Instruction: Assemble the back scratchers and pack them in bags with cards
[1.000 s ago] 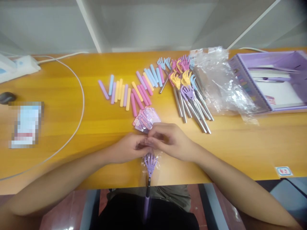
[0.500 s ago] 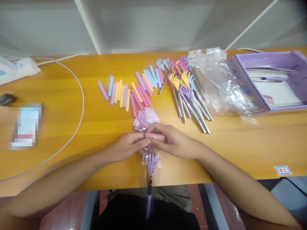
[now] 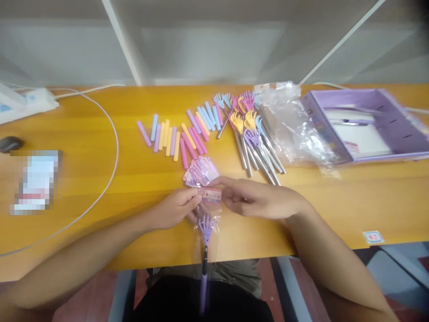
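My left hand pinches the left end of a pink printed header card at the top of a clear plastic bag. Inside that bag is a purple back scratcher, its claw toward the card and its purple grip hanging past the table edge over my lap. To the right, my right hand holds nothing. Its index finger stretches left above the card, while the other fingers are loosely bent and apart from the thumb. Just beyond both hands lies a fanned pile of pink and purple cards.
Coloured grip tubes lie farther back. Several metal-handled back scratchers are heaped to their right, beside clear plastic bags and a purple box. On the left are a phone, a white cable and a power strip.
My right hand has let go of the header card and moved right, uncovering its printed front. My left hand still pinches it. The whole view has shifted slightly.
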Demonstrator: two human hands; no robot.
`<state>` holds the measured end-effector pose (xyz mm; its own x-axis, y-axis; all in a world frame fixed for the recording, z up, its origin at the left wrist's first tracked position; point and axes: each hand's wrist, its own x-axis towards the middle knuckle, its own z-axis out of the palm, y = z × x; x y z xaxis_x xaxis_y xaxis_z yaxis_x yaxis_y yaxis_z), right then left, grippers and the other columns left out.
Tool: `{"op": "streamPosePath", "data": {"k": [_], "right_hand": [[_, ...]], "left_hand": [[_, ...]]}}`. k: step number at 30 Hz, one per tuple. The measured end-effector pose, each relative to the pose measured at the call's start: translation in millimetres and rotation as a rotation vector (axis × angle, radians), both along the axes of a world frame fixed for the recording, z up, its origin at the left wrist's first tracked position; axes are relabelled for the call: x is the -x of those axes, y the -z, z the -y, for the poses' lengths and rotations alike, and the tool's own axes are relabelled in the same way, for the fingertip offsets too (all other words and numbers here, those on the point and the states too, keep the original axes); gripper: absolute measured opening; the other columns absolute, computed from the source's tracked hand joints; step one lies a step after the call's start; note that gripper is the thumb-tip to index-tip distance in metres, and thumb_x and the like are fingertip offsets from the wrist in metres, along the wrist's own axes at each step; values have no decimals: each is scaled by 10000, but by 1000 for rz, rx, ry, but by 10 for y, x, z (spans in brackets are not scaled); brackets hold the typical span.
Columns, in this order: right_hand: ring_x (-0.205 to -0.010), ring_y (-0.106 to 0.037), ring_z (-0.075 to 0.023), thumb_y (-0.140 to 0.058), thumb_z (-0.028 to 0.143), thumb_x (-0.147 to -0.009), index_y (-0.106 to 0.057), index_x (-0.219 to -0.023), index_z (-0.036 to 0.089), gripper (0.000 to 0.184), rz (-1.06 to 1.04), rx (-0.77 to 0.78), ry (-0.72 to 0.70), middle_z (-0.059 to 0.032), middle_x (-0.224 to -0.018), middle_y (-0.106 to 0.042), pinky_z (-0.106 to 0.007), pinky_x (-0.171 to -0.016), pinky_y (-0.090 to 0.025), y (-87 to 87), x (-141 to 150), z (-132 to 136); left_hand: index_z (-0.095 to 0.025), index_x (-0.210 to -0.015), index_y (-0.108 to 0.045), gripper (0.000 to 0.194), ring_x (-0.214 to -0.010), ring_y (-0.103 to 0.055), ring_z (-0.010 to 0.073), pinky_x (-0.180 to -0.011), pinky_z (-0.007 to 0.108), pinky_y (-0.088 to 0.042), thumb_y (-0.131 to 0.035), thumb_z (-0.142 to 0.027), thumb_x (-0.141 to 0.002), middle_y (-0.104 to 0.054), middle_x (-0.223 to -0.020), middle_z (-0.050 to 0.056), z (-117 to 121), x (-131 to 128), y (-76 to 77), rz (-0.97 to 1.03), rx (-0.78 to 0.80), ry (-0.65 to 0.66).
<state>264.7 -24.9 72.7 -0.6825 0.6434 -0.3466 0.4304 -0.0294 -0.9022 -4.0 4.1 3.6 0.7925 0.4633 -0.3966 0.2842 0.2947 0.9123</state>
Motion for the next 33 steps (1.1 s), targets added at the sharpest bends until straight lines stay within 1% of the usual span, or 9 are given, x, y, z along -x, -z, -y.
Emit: {"op": "streamPosePath", "data": {"k": [3,5,11,14,16,19,23,28,33], "right_hand": [[-584,-446,-114,-631,352,-1029,-707,-1152,184,222,220,6,38,35,-698,-564,-265,-555,-311,-188,-18,175],[-602,-461,-122,-641,488,-1044,-728,-1128,200,312,220,48,139,21,-704,-567,-267,-567,-318,-180,14,430],[-565,-401,-97,-530,664,-1069,-505,-1495,331,541,-203,452,558,31,-858,-506,-243,-521,-342,374,437,1438],[-665,-472,-132,-585,575,-1060,-462,-1492,304,524,-165,272,692,34,-816,-509,-257,-616,-394,576,763,1726],[-705,-505,-148,-594,496,-1052,-514,-1424,281,436,-90,150,750,28,-806,-530,-272,-660,-421,618,906,1805],[-682,-543,-147,-639,388,-996,-649,-1294,268,321,0,124,646,17,-783,-595,-275,-646,-434,623,980,1852],[-573,-563,-153,-713,429,-882,-723,-1231,373,353,-17,206,612,47,-677,-643,-270,-549,-432,750,1009,1909],[-411,-529,-197,-894,504,-528,-691,-847,579,386,-35,446,593,172,-429,-518,-283,-462,-381,1086,1165,1929],[-562,-668,-238,-799,723,-576,-650,-676,444,332,38,153,746,126,-566,-633,-360,-549,-461,1053,1212,2027]], "left_hand": [[-137,-1169,-671,527,-767,-772,211,-693,340,-651,-531,-636,-1071,-768,-981,108,-4,15,-2,0,-1,10],[-143,-1188,-675,481,-799,-752,203,-704,316,-624,-577,-596,-1060,-756,-989,93,-9,23,8,32,-21,8],[-145,-947,-672,316,-781,-579,141,-689,231,-462,-671,-451,-1028,-631,-854,10,-57,48,-14,76,-192,149],[-150,-881,-629,289,-731,-525,121,-651,217,-411,-656,-398,-1026,-583,-802,-11,-78,56,-40,117,-170,234],[-148,-900,-641,265,-735,-545,127,-658,220,-427,-649,-382,-1024,-608,-813,-3,-84,61,-46,134,-148,258],[-146,-933,-675,278,-782,-605,149,-697,229,-480,-661,-408,-1027,-670,-862,25,-97,72,-58,154,-134,286],[-164,-1002,-731,338,-819,-673,169,-768,257,-541,-649,-488,-1054,-737,-928,59,-127,102,-82,168,14,436],[-180,-1054,-739,356,-858,-691,173,-807,262,-546,-698,-532,-1026,-748,-967,53,-124,123,-42,177,79,469],[-181,-1029,-718,508,-897,-701,189,-842,286,-563,-821,-656,-882,-759,-1015,52,-107,128,-34,182,122,447]]}}
